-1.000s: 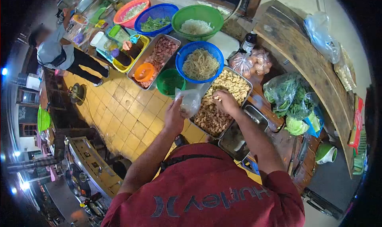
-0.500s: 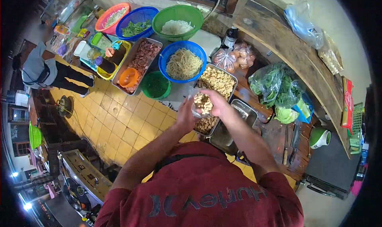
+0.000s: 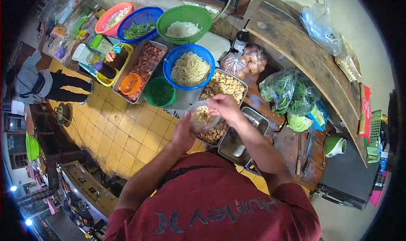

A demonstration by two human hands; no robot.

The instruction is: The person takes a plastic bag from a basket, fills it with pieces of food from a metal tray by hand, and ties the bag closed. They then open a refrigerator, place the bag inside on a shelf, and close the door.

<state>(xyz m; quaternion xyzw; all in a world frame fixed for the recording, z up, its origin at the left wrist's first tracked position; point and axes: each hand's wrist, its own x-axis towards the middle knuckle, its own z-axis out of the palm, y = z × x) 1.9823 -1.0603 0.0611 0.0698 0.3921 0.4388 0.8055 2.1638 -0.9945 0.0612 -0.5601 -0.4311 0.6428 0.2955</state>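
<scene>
My left hand (image 3: 182, 132) is closed around the left side of a clear plastic bag (image 3: 198, 124), which it holds above a metal tray (image 3: 246, 98). My right hand (image 3: 225, 108) is at the bag's right edge, its fingertips pinched together there. Pale tan food chunks (image 3: 204, 112) show at the bag, close to these fingertips. Below, the tray contains more pale chunks (image 3: 231, 86) and browner pieces (image 3: 215, 133). Against its right side stands a second metal tray (image 3: 237, 146) with a shiny bottom.
Beyond the tray is a blue basket of noodles (image 3: 165, 69). Left of it are a green basket (image 3: 154, 98) and a meat tray (image 3: 163, 51) with an orange bowl (image 3: 131, 83). Bagged greens (image 3: 287, 89), a cabbage (image 3: 299, 121) and knives (image 3: 299, 156) lie right. A person (image 3: 38, 82) stands far left.
The bag has tilted and moved slightly left, showing more of its clear side. My right hand has shifted from around the chunks to a pinch at the bag's edge.
</scene>
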